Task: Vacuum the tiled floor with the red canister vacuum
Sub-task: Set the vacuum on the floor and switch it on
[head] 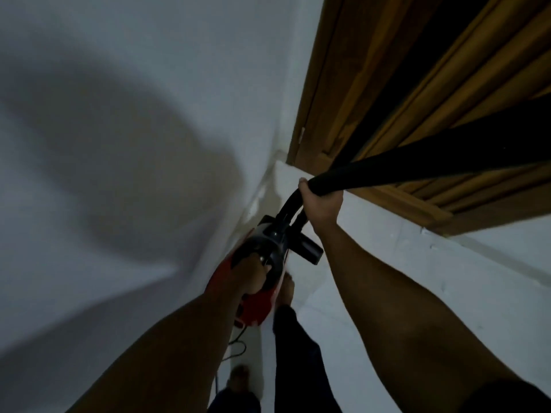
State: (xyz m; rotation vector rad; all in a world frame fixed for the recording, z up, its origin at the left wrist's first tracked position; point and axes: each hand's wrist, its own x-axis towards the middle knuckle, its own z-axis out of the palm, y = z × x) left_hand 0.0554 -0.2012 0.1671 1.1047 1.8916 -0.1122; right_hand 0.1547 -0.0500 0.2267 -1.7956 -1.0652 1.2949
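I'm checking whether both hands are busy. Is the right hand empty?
No, the right hand grips the black hose, while the left hand holds the red canister vacuum.

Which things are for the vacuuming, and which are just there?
For the job: red canister vacuum, held by the left hand; black hose, gripped by the right hand; power cord; tiled floor.
Just there: wooden frame; white wall.
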